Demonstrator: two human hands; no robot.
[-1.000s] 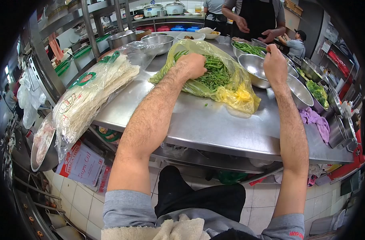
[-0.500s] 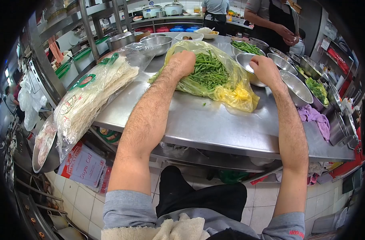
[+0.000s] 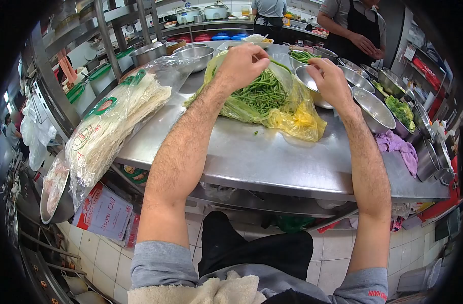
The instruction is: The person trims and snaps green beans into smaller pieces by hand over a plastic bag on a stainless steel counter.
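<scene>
A yellow plastic bag [image 3: 298, 120] lies open on the steel table [image 3: 272, 164], with many cut green beans [image 3: 264, 99] inside it. My left hand [image 3: 241, 66] is raised over the bag's far left part, its fingers closed on a long green bean that sticks out to the right. Over a metal bowl [image 3: 306, 78], right of the bag, is my right hand [image 3: 330, 81]. Its thumb and fingers are pinched together, and what they hold is too small to name. Behind that bowl, another bowl holds long green beans [image 3: 302, 56].
Noodles in clear plastic [image 3: 120, 119] lie across the table's left side. Metal bowls [image 3: 374, 110], broccoli [image 3: 401, 112] and a purple cloth [image 3: 398, 149] are on the right. A person in a black apron [image 3: 363, 30] stands beyond the table; another is farther back.
My left hand has risen from the beans in the bag and moved slightly right, with a long bean now showing. My right hand has moved left and lower, over the bowl. The aproned person has shifted right.
</scene>
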